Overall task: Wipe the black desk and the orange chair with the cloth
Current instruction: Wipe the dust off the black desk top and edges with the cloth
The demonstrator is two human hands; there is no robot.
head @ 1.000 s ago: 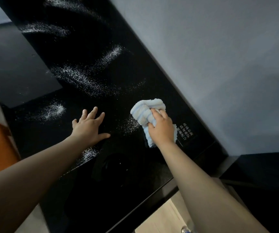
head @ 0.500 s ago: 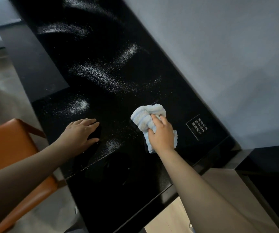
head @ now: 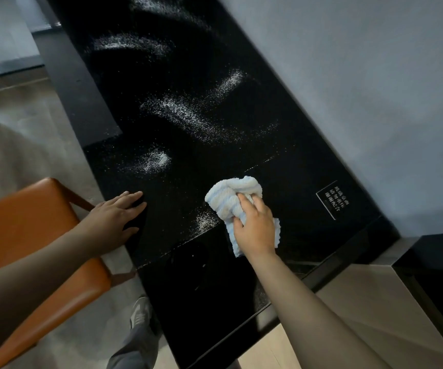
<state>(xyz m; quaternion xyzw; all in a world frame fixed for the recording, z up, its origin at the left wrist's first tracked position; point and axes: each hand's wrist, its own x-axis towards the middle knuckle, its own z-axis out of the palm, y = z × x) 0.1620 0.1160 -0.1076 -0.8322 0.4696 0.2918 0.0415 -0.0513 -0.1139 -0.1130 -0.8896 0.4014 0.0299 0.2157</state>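
Two hands on desk (head: pixel 215 288): right hand (head: pixel 255 230) grips bunched cloth (head: pixel 231 198), left hand (head: pixel 113 222) flat, empty. Sweep powder (head: pixel 188 115) with overlapping strokes.

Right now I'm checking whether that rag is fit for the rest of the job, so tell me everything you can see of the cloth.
The cloth is a pale blue and white striped, ribbed, fluffy-looking fabric, bunched into a wad rather than folded. It lies on the black desk, near the wall side, beside a streak of white powder. The right hand grips it from above, fingers curled into its folds; a loose end sticks out under the palm. No stains are visible.
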